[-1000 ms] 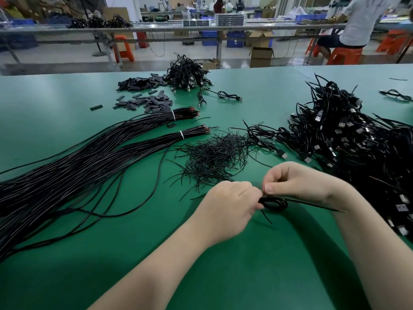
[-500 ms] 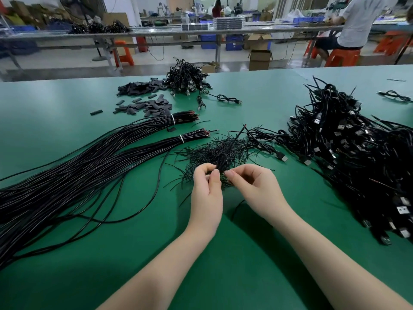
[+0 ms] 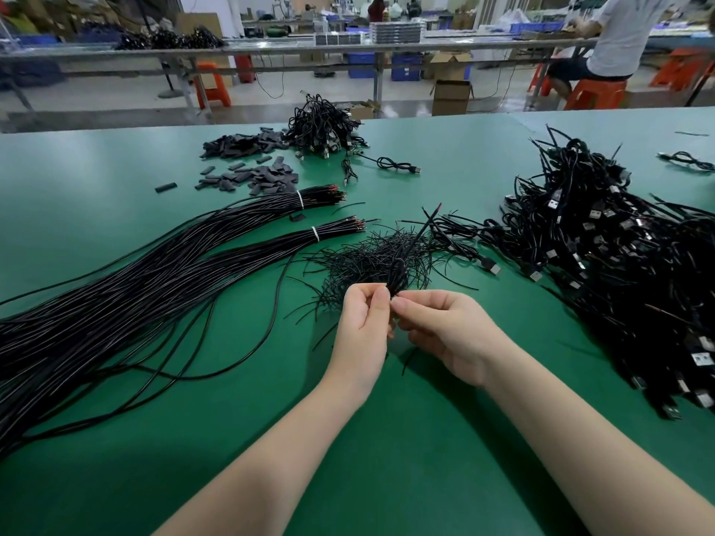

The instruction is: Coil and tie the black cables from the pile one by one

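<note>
**A workshop floor behind the green table**

A green table fills the foreground. Beyond its far edge lies a pale, glossy floor. A long grey workbench runs across the room, with orange stools and blue crates under it. Open cardboard boxes stand on the floor nearby. At the right a person in a white shirt sits on an orange stool. More benches and clutter fill the blurred background, with a white wall behind.
</note>
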`<state>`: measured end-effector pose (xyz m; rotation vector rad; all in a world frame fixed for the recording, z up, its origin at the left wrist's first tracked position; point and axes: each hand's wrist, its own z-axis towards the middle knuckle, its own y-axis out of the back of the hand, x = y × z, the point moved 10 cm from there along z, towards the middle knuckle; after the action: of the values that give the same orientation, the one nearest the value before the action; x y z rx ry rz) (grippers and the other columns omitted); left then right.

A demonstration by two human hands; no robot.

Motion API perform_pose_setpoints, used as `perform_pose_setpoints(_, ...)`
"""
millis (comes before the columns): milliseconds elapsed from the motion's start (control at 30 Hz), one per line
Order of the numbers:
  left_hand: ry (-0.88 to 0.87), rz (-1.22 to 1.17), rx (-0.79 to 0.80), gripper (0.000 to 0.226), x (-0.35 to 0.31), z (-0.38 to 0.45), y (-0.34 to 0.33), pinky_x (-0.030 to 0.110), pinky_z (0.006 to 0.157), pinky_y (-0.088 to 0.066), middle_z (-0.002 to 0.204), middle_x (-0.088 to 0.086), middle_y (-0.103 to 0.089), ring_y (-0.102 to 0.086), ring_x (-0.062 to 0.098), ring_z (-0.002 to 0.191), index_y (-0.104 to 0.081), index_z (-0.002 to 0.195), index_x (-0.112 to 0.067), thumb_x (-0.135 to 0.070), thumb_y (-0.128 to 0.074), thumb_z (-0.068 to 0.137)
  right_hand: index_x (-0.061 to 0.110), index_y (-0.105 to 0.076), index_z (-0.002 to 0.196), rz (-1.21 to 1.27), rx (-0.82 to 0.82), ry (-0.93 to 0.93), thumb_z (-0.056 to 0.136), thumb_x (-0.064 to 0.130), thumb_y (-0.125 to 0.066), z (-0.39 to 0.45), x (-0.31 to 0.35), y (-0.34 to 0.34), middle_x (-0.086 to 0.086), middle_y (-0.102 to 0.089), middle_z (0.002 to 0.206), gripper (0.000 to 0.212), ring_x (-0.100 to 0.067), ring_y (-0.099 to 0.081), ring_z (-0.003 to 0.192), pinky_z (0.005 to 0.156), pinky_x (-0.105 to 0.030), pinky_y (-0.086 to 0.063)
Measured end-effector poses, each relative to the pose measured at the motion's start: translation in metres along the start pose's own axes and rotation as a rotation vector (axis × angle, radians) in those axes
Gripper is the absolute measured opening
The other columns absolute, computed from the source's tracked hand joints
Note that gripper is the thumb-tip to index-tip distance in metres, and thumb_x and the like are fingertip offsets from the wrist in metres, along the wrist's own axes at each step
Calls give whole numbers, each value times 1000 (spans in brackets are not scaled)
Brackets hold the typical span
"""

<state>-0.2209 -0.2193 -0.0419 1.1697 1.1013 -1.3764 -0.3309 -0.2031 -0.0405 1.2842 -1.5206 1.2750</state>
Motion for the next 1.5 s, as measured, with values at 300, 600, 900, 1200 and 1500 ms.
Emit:
perform_pose_setpoints(300, -65, 40, 38, 8, -11, 0, -5, 27, 74, -37, 79, -9, -45, -43, 6, 72, -48, 97, -25, -27, -41, 101, 18, -77, 66, 104, 120, -197, 68, 23, -73, -2, -11, -4, 2, -68, 64, 7, -3, -60, 56, 54, -13, -50)
perform_pose_setpoints(600, -8, 82, -38, 11, 0, 3, 5, 13, 53, -37, 69, -10, -50, -46, 1, 58, -52, 95, -23, -26, -44, 102, 17, -69, 70, -461, -233, 348, 77, 12, -79, -4, 34, 14, 5, -62, 61, 13, -4, -50, 55, 57, -16, -43)
perform_pose_setpoints(900, 121, -34, 70, 21, 8, 9, -3, 21, 51, -36, 57, -14, -51, -47, 7, 51, -54, 90, -14, -29, -46, 102, -1, -67, 71, -1262, -289, 1192, 73, -13, -68, -53, 72, -34, -11, -56, 66, 13, -30, -54, 62, 59, -34, -48)
perform_pose_setpoints(1200, 225, -195, 287, 31, 2, 7, -17, 24, 54, -48, 62, 2, -49, -48, 14, 56, -50, 75, -9, -17, -42, 104, -3, -69, 80, -1452, -120, 1281, 81, -12, -47, -54, 68, -43, -13, -58, 73, 23, -31, -56, 66, 60, -40, -51)
perform_pose_setpoints(1500, 301, -358, 378, 15, 9, 7, -16, 24, 62, -51, 74, 0, -62, -57, 11, 64, -57, 97, -6, -19, -49, 97, 6, -78, 82, -1214, -90, 1184, 71, -21, -64, -50, 81, -37, -13, -54, 68, 32, -28, -52, 64, 61, -29, -41)
